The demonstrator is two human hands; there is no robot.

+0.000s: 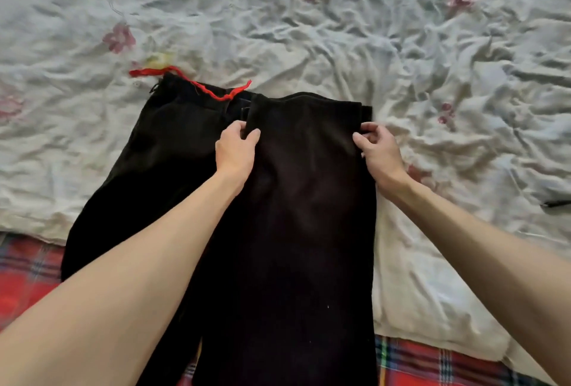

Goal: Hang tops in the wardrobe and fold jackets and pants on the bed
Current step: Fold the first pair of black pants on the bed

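Note:
A pair of black pants lies on the bed, waist end at the far side, with a red drawstring trailing over the waistband. One leg is folded up over the rest, its hem near the waist. My left hand pinches the left edge of that folded leg near the hem. My right hand pinches its right edge at the same height. Both forearms reach in from the bottom of the view.
The bed is covered by a wrinkled white quilt with pink flowers. A red plaid sheet shows along the near edge at left and right. A small dark object lies at the right edge.

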